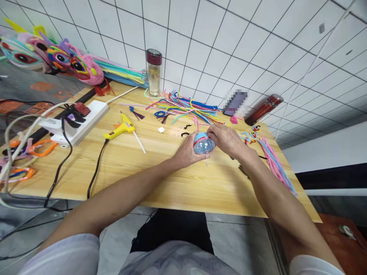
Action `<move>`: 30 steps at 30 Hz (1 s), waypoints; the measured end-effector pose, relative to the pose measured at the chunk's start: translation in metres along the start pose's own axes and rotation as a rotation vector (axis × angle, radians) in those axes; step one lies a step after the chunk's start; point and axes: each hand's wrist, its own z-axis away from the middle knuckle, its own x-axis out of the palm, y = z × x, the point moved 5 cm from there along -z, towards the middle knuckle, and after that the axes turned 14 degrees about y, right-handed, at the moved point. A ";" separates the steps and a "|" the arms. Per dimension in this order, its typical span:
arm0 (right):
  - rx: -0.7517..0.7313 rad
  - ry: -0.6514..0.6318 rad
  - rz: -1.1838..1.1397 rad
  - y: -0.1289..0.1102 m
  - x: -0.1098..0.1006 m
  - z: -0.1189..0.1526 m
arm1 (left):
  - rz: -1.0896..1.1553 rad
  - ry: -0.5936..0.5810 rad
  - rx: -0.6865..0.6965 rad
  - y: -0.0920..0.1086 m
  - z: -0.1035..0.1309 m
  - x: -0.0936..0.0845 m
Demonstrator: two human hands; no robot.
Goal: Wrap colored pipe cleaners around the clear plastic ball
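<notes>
My left hand (189,152) is wrapped round the left side of a clear plastic ball (204,146), thumb below it. Light blue pipe cleaner (202,135) winds round the ball's upper part, with a red strand along its edge. At the upper right of the ball, my right hand (225,136) has its fingers closed on the pipe cleaner; the fingertips are partly hidden. Just behind the hands lies a loose heap of coloured pipe cleaners (189,109). Two small black curled pieces (185,134) rest left of the ball.
A yellow glue gun (123,128) lies left, near a white power strip (83,124) with trailing cables. A glass bottle (154,74), a blurred phone (235,103) and a red thermos (263,110) stand along the wall. Pink and blue pipe cleaners (275,160) lie right; decorated fuzzy heads (83,67) sit far left.
</notes>
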 end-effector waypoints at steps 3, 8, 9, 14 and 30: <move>0.019 -0.026 0.045 0.003 -0.004 -0.005 | 0.085 0.098 -0.058 -0.003 -0.001 -0.005; 0.056 0.081 0.050 0.024 -0.030 -0.023 | 0.224 0.325 -0.217 -0.015 -0.006 -0.019; 0.062 0.098 0.053 0.029 -0.035 -0.027 | 0.233 0.350 -0.235 -0.017 -0.007 -0.020; 0.075 0.111 0.065 0.040 -0.046 -0.041 | 0.215 0.375 -0.253 -0.020 -0.010 -0.022; 0.057 0.034 -0.101 0.018 0.006 -0.026 | 0.093 0.217 -0.055 -0.017 -0.010 -0.010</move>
